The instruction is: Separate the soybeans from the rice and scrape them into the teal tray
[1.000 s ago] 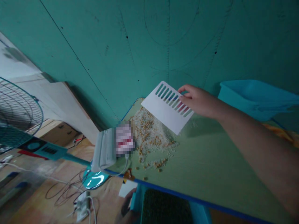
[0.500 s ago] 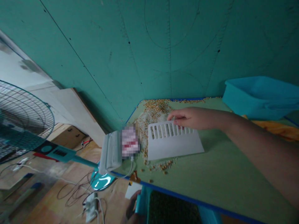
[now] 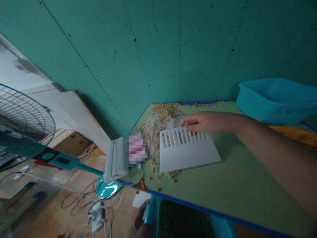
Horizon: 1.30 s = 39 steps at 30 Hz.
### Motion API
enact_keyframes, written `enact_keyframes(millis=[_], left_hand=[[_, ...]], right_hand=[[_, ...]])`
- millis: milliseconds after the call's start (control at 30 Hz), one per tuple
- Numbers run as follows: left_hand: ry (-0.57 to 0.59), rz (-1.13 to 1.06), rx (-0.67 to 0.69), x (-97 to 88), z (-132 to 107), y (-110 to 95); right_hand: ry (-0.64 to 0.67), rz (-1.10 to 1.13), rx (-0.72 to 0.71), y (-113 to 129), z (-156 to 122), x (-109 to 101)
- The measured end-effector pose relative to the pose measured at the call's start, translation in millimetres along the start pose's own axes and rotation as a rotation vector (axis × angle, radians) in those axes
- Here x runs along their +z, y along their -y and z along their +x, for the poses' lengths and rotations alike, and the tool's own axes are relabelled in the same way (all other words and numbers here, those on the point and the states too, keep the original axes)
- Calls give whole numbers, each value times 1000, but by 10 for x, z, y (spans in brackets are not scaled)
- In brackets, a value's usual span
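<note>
My right hand reaches in from the right and pinches the slotted upper edge of a white plastic plate. The plate leans over the table with its lower edge close to the surface. Left of it and behind it spreads a pile of yellow beans mixed with white grains. Some beans and grains lie by the plate's lower left corner. Below the table edge, my left hand is in shadow, its fingers closed around the side of a turquoise bin with dark contents.
A phone-like device, blurred out, leans on a white stand with a cable. A turquoise basin and orange cloth are at the right. The fan stands left; a power strip and cords lie on the floor.
The white plate and my right hand have shifted slightly to the right, and the plate's lower edge now covers some of the grains in front. My left hand remains at the bin.
</note>
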State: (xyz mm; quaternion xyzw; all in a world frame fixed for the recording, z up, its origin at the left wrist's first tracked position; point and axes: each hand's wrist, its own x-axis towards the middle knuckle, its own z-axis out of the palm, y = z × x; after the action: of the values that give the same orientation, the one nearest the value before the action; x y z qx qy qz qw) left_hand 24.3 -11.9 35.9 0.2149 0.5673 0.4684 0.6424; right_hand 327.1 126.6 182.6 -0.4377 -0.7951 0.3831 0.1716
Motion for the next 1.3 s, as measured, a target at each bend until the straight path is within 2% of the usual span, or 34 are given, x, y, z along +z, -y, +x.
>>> enact_keyframes(millis=[133,300,633,900,1300], left_hand=[[7,-15,-32,-18,-6,16],[-15,-112,-99,51,-43,-10],[12,-42,-40,52,-69,-15],[8,-86,-64,68,-63,8],[17,-6,-47,59,-38,25]], right_hand=[[3,40,34,-40,13,-3],[18,11,43,-59,25,4],[54,6,79,-46,28,18],[99,42,75,-61,28,30],[147,43,95,-64,31,39]])
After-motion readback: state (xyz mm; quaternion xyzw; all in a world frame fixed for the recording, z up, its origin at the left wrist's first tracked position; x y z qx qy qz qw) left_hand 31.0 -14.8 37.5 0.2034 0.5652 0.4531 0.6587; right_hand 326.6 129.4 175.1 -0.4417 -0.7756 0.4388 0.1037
